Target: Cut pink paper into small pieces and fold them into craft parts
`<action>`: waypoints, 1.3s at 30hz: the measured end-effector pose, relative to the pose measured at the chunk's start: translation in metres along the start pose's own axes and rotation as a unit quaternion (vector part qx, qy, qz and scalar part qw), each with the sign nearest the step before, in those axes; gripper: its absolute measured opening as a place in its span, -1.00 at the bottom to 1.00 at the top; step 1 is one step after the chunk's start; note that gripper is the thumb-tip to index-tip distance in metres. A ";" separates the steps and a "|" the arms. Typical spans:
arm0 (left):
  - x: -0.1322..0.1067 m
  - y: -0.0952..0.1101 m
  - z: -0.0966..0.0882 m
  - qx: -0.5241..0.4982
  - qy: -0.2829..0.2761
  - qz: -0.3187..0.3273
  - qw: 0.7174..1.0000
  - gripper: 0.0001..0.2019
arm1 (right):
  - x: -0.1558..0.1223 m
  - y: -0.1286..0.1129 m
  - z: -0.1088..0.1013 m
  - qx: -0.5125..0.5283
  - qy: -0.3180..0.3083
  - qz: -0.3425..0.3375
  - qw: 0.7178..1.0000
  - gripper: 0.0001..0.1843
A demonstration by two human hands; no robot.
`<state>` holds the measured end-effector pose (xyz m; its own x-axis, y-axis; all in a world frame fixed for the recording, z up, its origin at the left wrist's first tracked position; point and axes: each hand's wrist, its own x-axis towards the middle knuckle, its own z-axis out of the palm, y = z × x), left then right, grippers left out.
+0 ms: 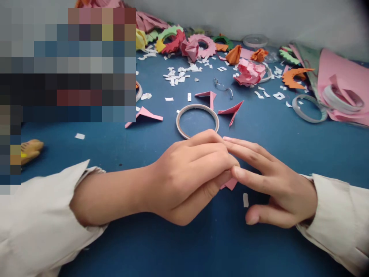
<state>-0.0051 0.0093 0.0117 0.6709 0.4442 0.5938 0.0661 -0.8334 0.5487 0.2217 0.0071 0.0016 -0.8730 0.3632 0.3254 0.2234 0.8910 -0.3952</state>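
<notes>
Pink paper [230, 184] peeking from under left hand [191, 173], near right hand [278, 184].

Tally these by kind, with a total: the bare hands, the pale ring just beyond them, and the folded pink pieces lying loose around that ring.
Bare hands: 2 (left hand, right hand)
Pale ring: 1
Loose folded pink pieces: 3
Total: 6
</notes>
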 end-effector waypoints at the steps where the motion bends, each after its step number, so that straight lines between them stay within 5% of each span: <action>1: 0.000 0.000 0.000 0.006 0.002 0.001 1.000 -0.83 | 0.000 0.000 0.000 -0.003 -0.002 0.001 1.000 -0.17; 13: 0.004 0.005 0.002 -0.019 0.016 -0.026 0.999 -0.81 | 0.001 0.004 0.001 -0.010 0.003 -0.016 1.000 -0.04; 18: 0.000 0.002 0.005 -0.030 0.059 -0.093 0.993 -0.79 | 0.001 0.004 0.000 0.005 0.022 -0.030 0.999 -0.11; 25: -0.004 -0.001 0.006 -0.105 0.072 -0.056 0.990 -0.84 | 0.001 0.003 0.000 -0.009 -0.010 -0.006 1.000 -0.06; 36: 0.004 0.006 0.000 -0.044 0.034 -0.072 0.996 -0.83 | 0.001 0.004 0.001 0.007 0.002 -0.010 1.000 -0.07; 39: 0.003 0.007 0.000 -0.031 0.061 -0.088 0.994 -0.84 | 0.001 0.005 0.003 0.023 0.021 -0.023 0.999 -0.09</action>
<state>-0.0026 0.0054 0.0175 0.5587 0.6206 0.5502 0.1264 -0.7193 0.6831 0.2205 0.0116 -0.0027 -0.8628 0.3335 0.3800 0.1614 0.8940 -0.4181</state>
